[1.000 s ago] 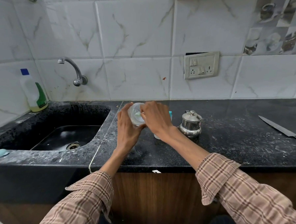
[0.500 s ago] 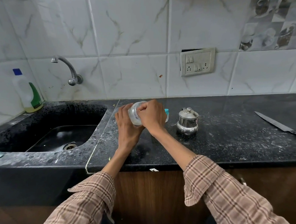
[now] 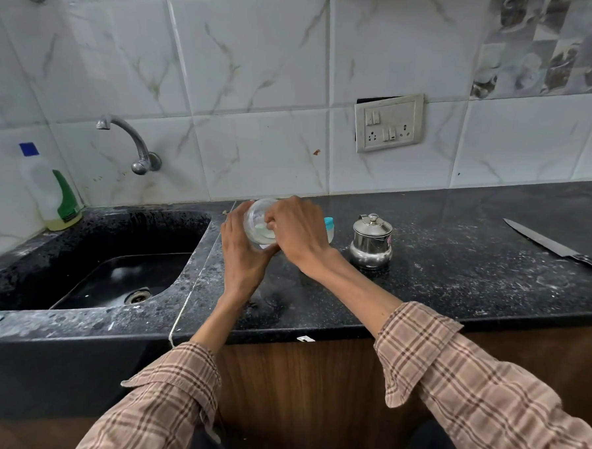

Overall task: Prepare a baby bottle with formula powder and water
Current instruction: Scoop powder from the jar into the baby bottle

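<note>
Together, both hands (image 3: 273, 237) clasp a clear, rounded plastic bottle (image 3: 258, 222).

There were two hands (image 3: 248, 252), one bottle (image 3: 258, 224), one steel pot (image 3: 371, 242), one knife (image 3: 547, 242), one tap (image 3: 131, 140), one soap bottle (image 3: 51, 191).

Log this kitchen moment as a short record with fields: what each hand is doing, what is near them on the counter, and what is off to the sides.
left hand: left hand grips the clear plastic baby bottle, tilted
right hand: right hand is at the bottle's mouth
bottle contents: a little white inside
beside hands: lidded steel pot; a teal-topped item partly hidden
right side: kitchen knife on black counter
left side: black sink, wall tap, white and green bottle
</note>
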